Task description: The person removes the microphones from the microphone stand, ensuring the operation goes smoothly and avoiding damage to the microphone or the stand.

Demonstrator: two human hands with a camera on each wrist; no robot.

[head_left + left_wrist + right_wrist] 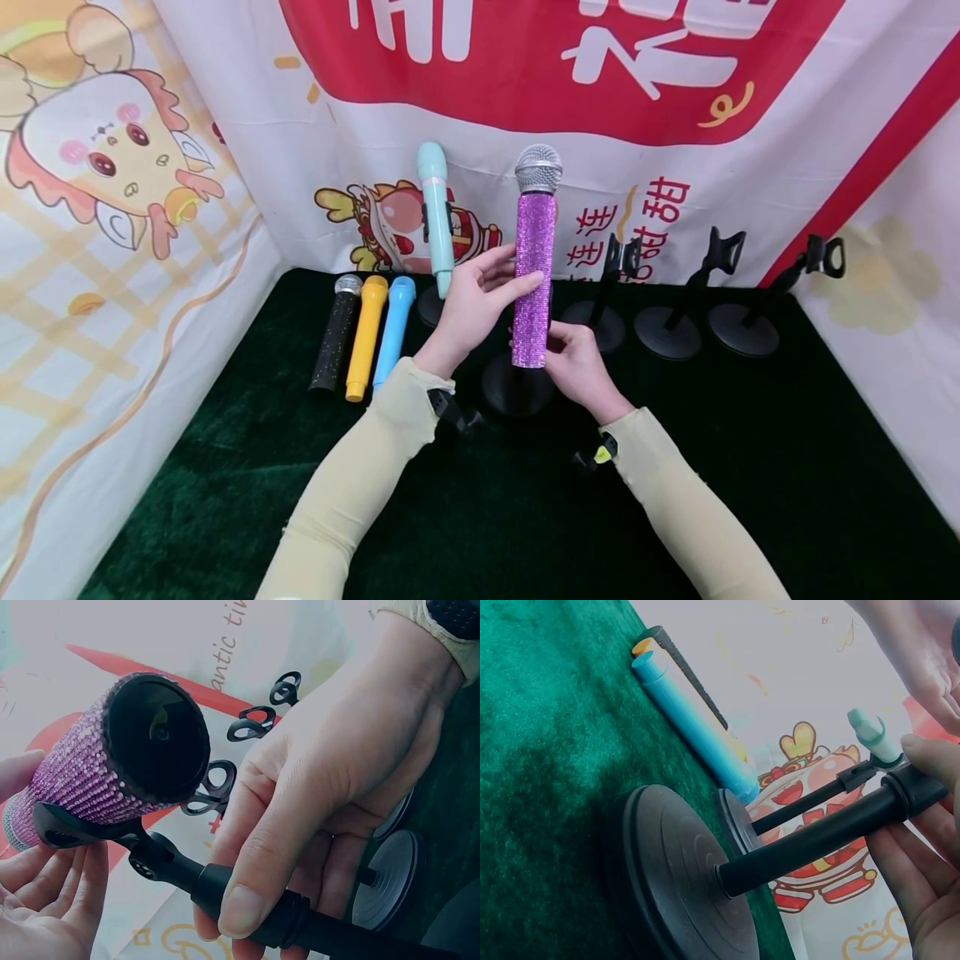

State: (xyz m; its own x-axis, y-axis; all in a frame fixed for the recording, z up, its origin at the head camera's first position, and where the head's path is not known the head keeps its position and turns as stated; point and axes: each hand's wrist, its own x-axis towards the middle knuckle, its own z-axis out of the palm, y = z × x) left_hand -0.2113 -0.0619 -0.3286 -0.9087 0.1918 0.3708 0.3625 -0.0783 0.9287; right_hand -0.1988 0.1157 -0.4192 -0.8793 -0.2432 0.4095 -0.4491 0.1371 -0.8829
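A purple rhinestone microphone [534, 275] with a silver mesh head rests in the clip [64, 825] of a black desk stand [810, 840]. My left hand [471, 310] holds the microphone at mid-body, thumb across its front, fingers by the clip. Behind the microphone's lower end, my right hand [581, 365] grips the stand's pole just below the clip joint, which shows in the left wrist view. The stand's round base [682, 877] sits on the green cloth. Part of the pole is hidden behind the microphone in the head view.
Left of the hands lie black [335, 333], yellow [367, 337] and blue [395, 325] microphones. A mint microphone [436, 217] stands in another stand behind my left hand. Three stands with bare clips, the nearest [596, 321] included, line the right back by the printed curtain [465, 117].
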